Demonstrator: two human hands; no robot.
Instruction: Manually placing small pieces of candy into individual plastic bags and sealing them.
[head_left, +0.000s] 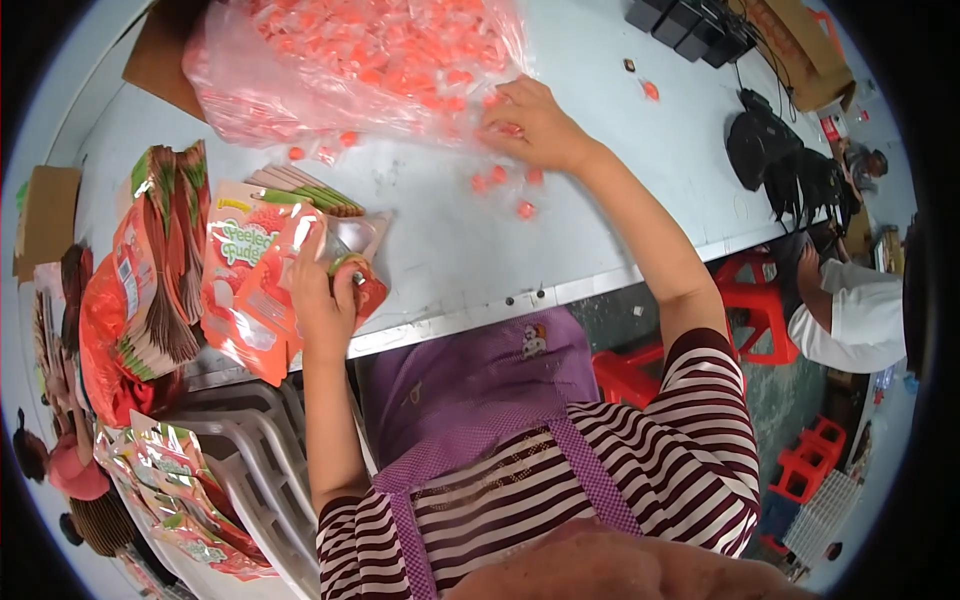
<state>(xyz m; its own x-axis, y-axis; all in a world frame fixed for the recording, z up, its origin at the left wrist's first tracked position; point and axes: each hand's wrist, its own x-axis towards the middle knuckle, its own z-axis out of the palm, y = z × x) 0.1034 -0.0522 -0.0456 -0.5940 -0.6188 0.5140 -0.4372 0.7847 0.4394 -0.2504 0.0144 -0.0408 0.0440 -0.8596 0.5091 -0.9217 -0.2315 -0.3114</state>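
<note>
My left hand (325, 305) is closed on a red and pink candy pouch (372, 290), its thumb pressed against the upper part. Beneath and left of it lie more flat printed pouches (235, 265), partly covered by that hand. My right hand (540, 125) reaches to the right edge of a large clear plastic bag (260, 115) filled with red wrapped candies (390, 45). Its fingers are curled round some candies, with red showing between them. A few loose candies (500, 178) lie on the table just below this hand, and others beside the bag.
Bundled pouches (165, 250) stand at the table's left. Below them, more pouches (190, 490) rest on grey plastic crates (250, 440). Black boxes (690, 28) and a black bag (765, 140) sit far right. Red stools (760, 310) and a person in white (860, 310) are beyond the table edge.
</note>
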